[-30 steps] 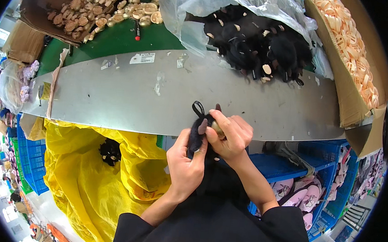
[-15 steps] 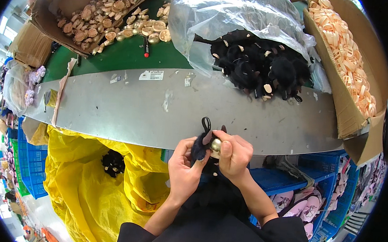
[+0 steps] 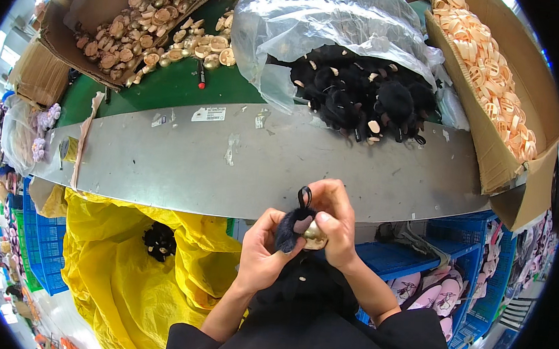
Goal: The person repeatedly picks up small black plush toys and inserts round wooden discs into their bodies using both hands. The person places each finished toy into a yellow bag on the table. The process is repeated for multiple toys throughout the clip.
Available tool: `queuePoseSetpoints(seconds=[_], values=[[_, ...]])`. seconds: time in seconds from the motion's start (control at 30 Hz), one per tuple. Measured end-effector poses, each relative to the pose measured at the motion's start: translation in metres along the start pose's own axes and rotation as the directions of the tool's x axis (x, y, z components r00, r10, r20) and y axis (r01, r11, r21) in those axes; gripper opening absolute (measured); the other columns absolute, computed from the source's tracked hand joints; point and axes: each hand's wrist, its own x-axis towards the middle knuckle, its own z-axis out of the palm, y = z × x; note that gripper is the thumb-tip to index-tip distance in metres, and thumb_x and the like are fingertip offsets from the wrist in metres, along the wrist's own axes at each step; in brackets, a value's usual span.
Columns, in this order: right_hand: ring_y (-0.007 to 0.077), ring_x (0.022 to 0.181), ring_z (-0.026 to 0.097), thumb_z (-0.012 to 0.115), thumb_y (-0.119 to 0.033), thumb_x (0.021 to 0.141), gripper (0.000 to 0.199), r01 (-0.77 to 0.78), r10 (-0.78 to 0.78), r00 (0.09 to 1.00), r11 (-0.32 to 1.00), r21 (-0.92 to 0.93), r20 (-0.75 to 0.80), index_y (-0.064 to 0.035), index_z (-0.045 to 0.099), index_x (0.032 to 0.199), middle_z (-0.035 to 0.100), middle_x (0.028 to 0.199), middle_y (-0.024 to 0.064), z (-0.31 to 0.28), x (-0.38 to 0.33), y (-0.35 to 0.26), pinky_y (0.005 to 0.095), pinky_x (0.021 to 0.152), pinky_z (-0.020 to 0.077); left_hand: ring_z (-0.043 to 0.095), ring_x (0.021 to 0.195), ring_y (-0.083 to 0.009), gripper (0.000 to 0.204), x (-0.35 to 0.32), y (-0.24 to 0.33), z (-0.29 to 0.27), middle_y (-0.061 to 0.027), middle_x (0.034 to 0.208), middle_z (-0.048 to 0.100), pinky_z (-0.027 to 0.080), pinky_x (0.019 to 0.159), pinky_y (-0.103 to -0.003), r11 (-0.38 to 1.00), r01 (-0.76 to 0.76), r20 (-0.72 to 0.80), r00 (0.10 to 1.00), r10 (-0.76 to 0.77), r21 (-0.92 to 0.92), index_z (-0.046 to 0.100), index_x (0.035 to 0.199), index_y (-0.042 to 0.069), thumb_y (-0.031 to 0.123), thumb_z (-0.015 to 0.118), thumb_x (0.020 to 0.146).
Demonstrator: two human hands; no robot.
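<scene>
Between my hands, just off the near edge of the metal table, is a small black plush toy [image 3: 288, 232] with a pinkish ear and a black hanging loop standing up from its top. My left hand [image 3: 262, 250] is closed round its left side, thumb at the front. In my right hand [image 3: 332, 225] a shiny gold plastic piece [image 3: 315, 235], rounded like a shell, is pressed by thumb and fingers against the toy's right side. Whether the piece is fixed to the toy is hidden by my fingers.
Black plush toys [image 3: 363, 93] spill from a clear plastic bag [image 3: 329, 16] at the back. Gold pieces fill a cardboard box [image 3: 97, 51], far left; peach-coloured plastic parts [image 3: 490, 76] fill another on the right. A yellow sack [image 3: 114, 273] hangs below left, a few black toys inside. Blue crates [image 3: 390, 257] stand below right.
The toy has come slightly nearer to me and turned, its loop now tilting right. My right fingers have shifted round behind the toy and gold piece. The whole view has moved a little.
</scene>
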Motion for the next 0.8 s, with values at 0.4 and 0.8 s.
queuePoseSetpoints(seconds=[0.4, 0.8], values=[[0.0112, 0.079, 0.061, 0.042, -0.037, 0.101, 0.041, -0.491, 0.501, 0.858, 0.732, 0.472, 0.116, -0.0031, 0.064, 0.1, 0.064, 0.09, 0.0035, -0.015, -0.026, 0.0, 0.0232, 0.071, 0.0498, 0.058, 0.098, -0.0097, 0.02, -0.001, 0.012, 0.016, -0.0053, 0.106, 0.063, 0.047, 0.089, -0.024, 0.99, -0.073, 0.176, 0.983, 0.051, 0.121, 0.06, 0.106, -0.002, -0.008, 0.065, 0.087], [0.0079, 0.066, 0.045, 0.053, -0.026, 0.096, 0.033, -0.017, 0.064, 0.986, 0.959, 0.283, -0.156, -0.0002, 0.058, 0.076, 0.053, 0.074, 0.0009, -0.009, -0.026, -0.052, 0.0222, 0.061, 0.0344, 0.055, 0.103, -0.0153, 0.02, 0.016, 0.025, 0.046, -0.009, 0.112, 0.057, 0.044, 0.091, -0.027, 0.929, -0.324, 0.255, 0.927, 0.274, 0.18, 0.061, 0.104, -0.002, 0.0, 0.071, 0.087]])
